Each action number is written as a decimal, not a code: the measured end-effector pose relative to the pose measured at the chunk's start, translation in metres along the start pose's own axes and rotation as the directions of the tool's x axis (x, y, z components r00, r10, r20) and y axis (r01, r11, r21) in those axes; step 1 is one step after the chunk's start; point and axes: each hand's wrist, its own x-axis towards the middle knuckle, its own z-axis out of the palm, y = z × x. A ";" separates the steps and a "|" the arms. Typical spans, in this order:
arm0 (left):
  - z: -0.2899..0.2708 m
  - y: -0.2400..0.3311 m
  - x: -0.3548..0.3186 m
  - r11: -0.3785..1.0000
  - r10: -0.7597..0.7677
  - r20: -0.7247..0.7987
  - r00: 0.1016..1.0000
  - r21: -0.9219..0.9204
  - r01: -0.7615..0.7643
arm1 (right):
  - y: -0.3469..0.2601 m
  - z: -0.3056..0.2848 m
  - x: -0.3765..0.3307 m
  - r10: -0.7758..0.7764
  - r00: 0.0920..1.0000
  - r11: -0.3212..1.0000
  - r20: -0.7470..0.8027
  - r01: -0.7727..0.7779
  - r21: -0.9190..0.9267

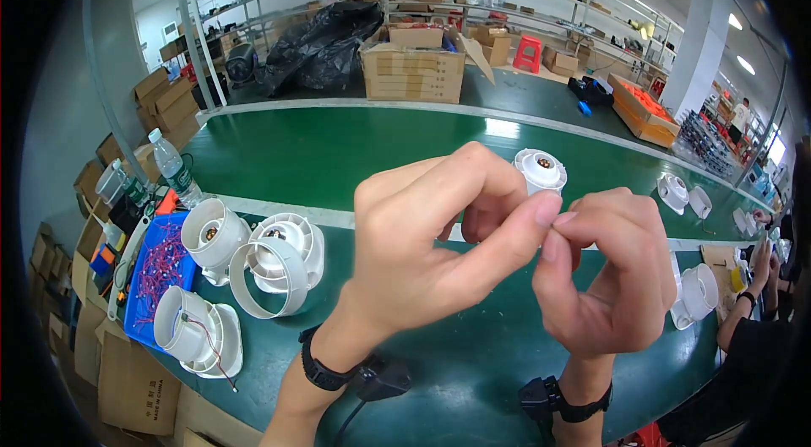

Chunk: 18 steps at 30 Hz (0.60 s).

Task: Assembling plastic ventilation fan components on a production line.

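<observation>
I see my left hand (422,236) and right hand (604,269) raised together above the green bench (473,371). Between them sits a small white plastic motor housing (539,170), round and ribbed, with a dark brassy hub at the centre of its top face; only its upper part shows above my knuckles. The left fingers (473,185) curl around its near side, the thumb stretched across to meet the right fingertips (562,227), which are pressed together in a pinch. What they pinch is too fine for me to tell.

Well to the left of my fingers, three white fan shells lie on the bench: one drum-shaped with a copper-coloured core (215,236), one with a wide smooth ring and curved vanes (283,265), and one lower down (194,329) trailing a thin red wire. Beyond them a blue tray (144,303) holds a tangle of red wires, and a clear plastic bottle (175,168) stands behind it. To the right of my fingers, another white shell (699,293) rests near a neighbour's forearm (743,312). Black straps wrap both my wrists.
</observation>
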 end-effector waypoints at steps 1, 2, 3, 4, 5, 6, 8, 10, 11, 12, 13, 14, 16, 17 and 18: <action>0.000 0.001 0.000 1.000 -0.006 0.003 1.000 -0.002 0.006 | 0.000 0.000 0.000 0.000 1.000 1.000 0.000 0.000 0.000; 0.000 0.001 0.000 1.000 -0.006 0.003 1.000 -0.002 0.006 | -0.001 0.000 0.001 0.006 1.000 1.000 0.000 -0.006 -0.002; 0.000 0.000 0.000 1.000 0.001 0.005 1.000 0.000 -0.001 | -0.001 -0.001 0.001 0.011 1.000 1.000 0.001 -0.011 -0.004; 0.001 0.000 0.001 1.000 0.008 0.008 1.000 0.003 -0.008 | -0.001 -0.001 0.001 0.012 1.000 1.000 0.002 -0.012 -0.005; 0.001 0.000 0.000 1.000 0.008 0.007 1.000 0.001 -0.008 | -0.001 -0.001 0.000 0.008 1.000 1.000 0.006 -0.008 -0.008; 0.000 0.001 0.000 1.000 0.006 0.011 1.000 0.015 -0.007 | -0.001 -0.001 0.000 0.005 1.000 1.000 0.008 -0.005 -0.009; -0.001 0.000 0.000 1.000 0.004 0.015 1.000 0.029 -0.005 | -0.001 -0.001 0.000 0.004 1.000 1.000 0.010 -0.004 -0.001; -0.001 0.000 0.000 1.000 0.003 0.009 1.000 0.030 -0.004 | -0.001 -0.001 0.000 0.002 1.000 1.000 0.012 -0.002 0.004; -0.001 0.001 0.000 1.000 0.003 0.010 1.000 0.029 -0.003 | -0.001 -0.001 0.000 -0.005 1.000 1.000 0.009 0.005 0.006; -0.001 0.002 0.000 1.000 -0.009 0.014 1.000 0.022 0.008 | -0.001 -0.001 0.001 -0.012 1.000 1.000 0.006 0.012 0.007; -0.001 0.002 0.000 1.000 -0.021 0.019 1.000 0.015 0.021 | -0.001 -0.001 0.000 -0.011 1.000 1.000 0.006 0.011 0.006; -0.001 0.002 0.000 1.000 -0.021 0.020 1.000 0.015 0.021 | -0.001 -0.001 0.000 -0.007 1.000 1.000 0.006 0.007 0.001; 0.000 0.001 -0.001 1.000 -0.021 0.033 0.999 0.012 0.021 | 0.002 0.000 -0.001 -0.003 1.000 1.000 0.007 0.003 -0.005; 0.000 0.000 -0.001 1.000 -0.022 0.033 0.999 0.012 0.022 | 0.004 0.001 -0.001 -0.051 0.999 0.999 0.015 0.051 -0.010; 0.001 0.001 0.000 1.000 -0.022 0.043 0.999 0.008 0.022 | 0.006 0.000 0.001 -0.100 0.995 0.995 0.023 0.101 -0.019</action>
